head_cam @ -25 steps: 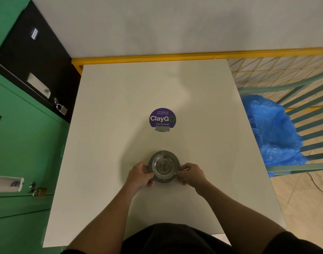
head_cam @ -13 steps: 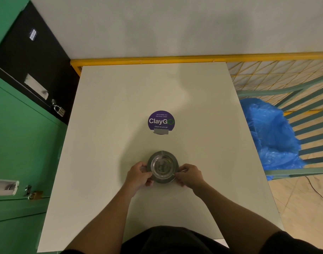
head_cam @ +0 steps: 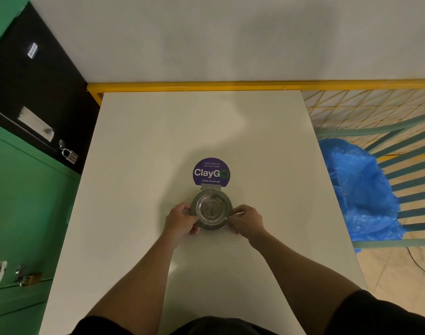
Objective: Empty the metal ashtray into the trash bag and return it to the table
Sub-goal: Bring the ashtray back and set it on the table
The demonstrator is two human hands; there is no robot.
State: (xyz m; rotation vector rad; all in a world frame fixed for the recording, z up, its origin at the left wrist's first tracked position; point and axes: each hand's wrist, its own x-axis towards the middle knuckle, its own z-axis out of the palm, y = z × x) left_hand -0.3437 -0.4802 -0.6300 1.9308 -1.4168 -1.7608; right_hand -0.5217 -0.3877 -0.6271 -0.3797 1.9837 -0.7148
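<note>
A round metal ashtray sits over the middle of the white table, its far rim overlapping the grey tab under a purple ClayGo sticker. My left hand grips the ashtray's left rim and my right hand pinches its right rim. Whether the ashtray touches the tabletop or hovers just above it cannot be told. A blue trash bag hangs open off the table's right side, behind teal chair slats.
Green lockers with padlocks line the left side. A yellow rail runs along the table's far edge. Teal chair slats and tiled floor lie to the right.
Both hands have carried the ashtray away from me, up toward the purple sticker, so that its far rim now reaches the sticker's grey tab. The grip is unchanged.
</note>
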